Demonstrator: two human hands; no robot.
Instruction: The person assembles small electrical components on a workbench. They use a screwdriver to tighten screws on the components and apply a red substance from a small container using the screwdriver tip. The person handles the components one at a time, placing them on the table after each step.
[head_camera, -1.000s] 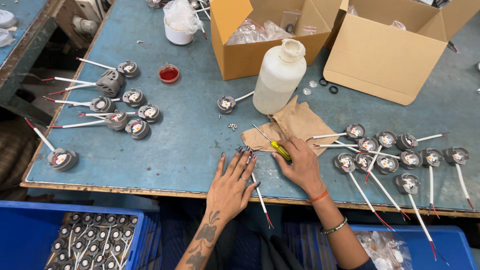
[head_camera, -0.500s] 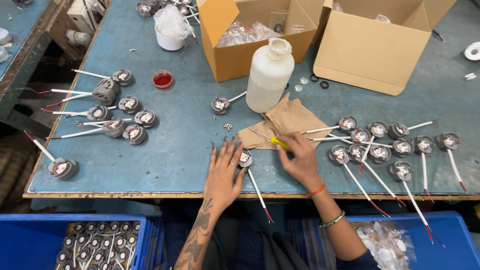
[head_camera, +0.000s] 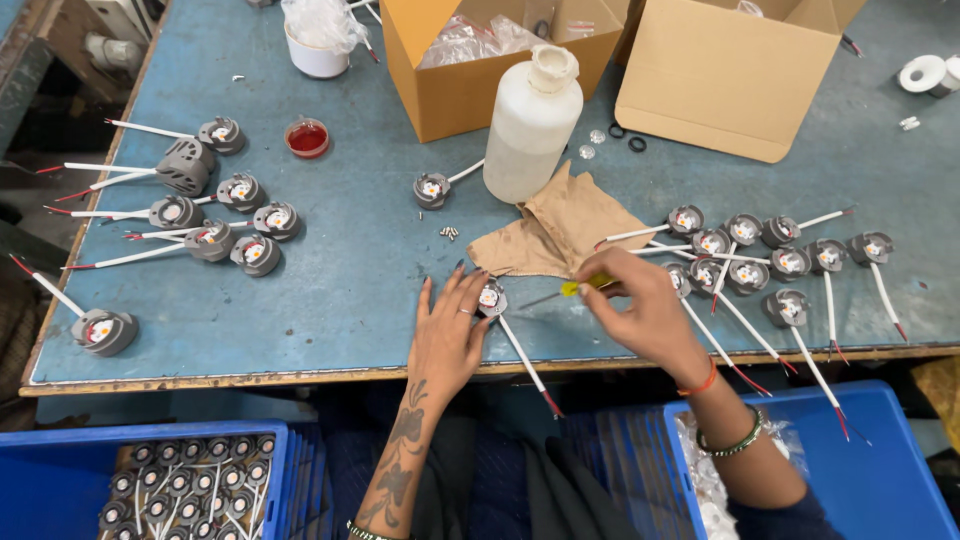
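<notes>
Screwdriver at a small lamp module on the blue bench

Left hand (head_camera: 447, 335) lies flat, fingertips steadying the grey wired module (head_camera: 491, 298) near the bench edge; right hand (head_camera: 643, 305) pinches a yellow-handled screwdriver (head_camera: 560, 292), tip toward it.

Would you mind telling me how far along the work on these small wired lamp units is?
One group of units lies left, another right; which is finished, I cannot tell. In hand: left hand steadies one unit, right hand holds a yellow-handled screwdriver to it.
</notes>
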